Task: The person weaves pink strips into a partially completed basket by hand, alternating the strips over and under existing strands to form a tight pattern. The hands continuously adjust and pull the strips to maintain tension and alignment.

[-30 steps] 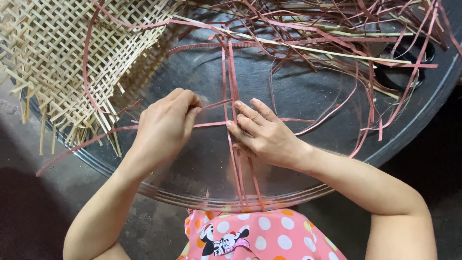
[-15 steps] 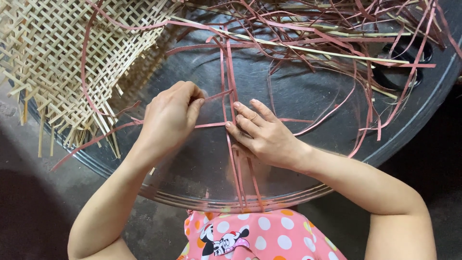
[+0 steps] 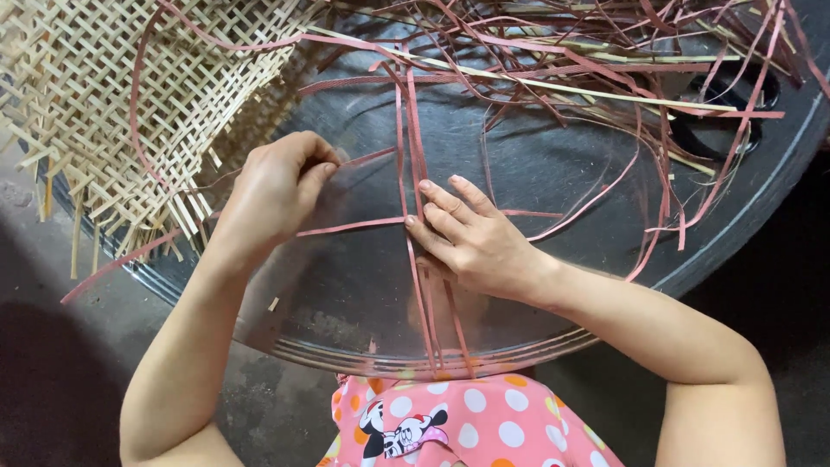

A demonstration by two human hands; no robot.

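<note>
My left hand (image 3: 277,186) pinches the end of a thin pink strip (image 3: 367,158) that runs sideways over the round metal tray (image 3: 553,173). My right hand (image 3: 471,238) lies flat, fingers pressing down on the crossing where upright pink strips (image 3: 406,130) meet a sideways pink strip (image 3: 346,227). The upright strips run from the tray's top towards my lap.
A woven mat of pale bamboo strips (image 3: 112,95) lies over the tray's left edge. A tangle of loose pink and pale strips (image 3: 605,60) covers the tray's far right. A dotted pink garment (image 3: 467,424) shows at the bottom, above a dark floor (image 3: 52,372).
My left hand has moved left and upward, pulling a sideways pink strip with it. My right hand stays pressed on the crossing.
</note>
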